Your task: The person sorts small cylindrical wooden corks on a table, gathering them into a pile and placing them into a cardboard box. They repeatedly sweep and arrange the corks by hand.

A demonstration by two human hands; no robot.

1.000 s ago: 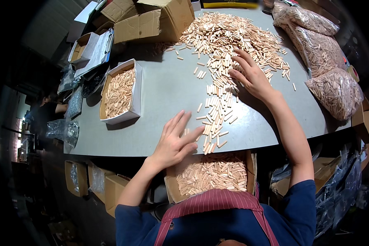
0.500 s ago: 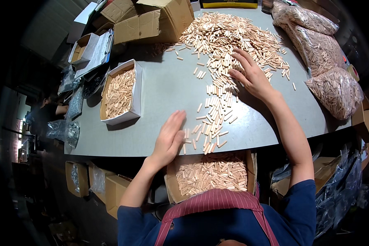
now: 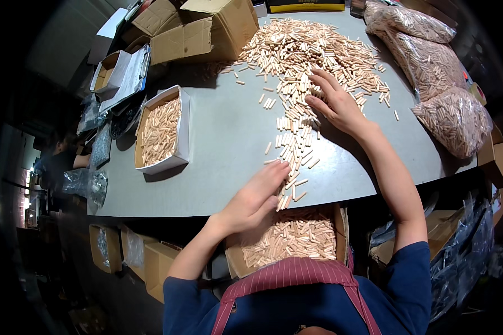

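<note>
Short wooden dowels [image 3: 313, 47] lie in a large heap at the far side of the grey table [image 3: 223, 128], and a narrower trail of them [image 3: 292, 142] runs toward the front edge. My right hand [image 3: 338, 106] hovers over or touches the right side of the trail near the heap, fingers apart and nothing held. Low at the front edge, my left hand [image 3: 257, 192] is stretched out flat, its fingertips against the trail's left side; it hides some dowels. Below the edge, a cardboard box [image 3: 233, 259] full of dowels sits against my apron.
A white box [image 3: 183, 125] of dowels stands on the left, with a brown carton [image 3: 229, 33] behind it. Clear bags [image 3: 452, 120] packed with dowels line the right side. Papers [image 3: 131, 78] and small plastic bags [image 3: 100, 145] crowd the left edge. Another person's arm [image 3: 82, 161] shows far left.
My left hand has swung right into the trail, covering dowels that lay loose at its left. The right hand has stayed almost where it was beside the heap.
</note>
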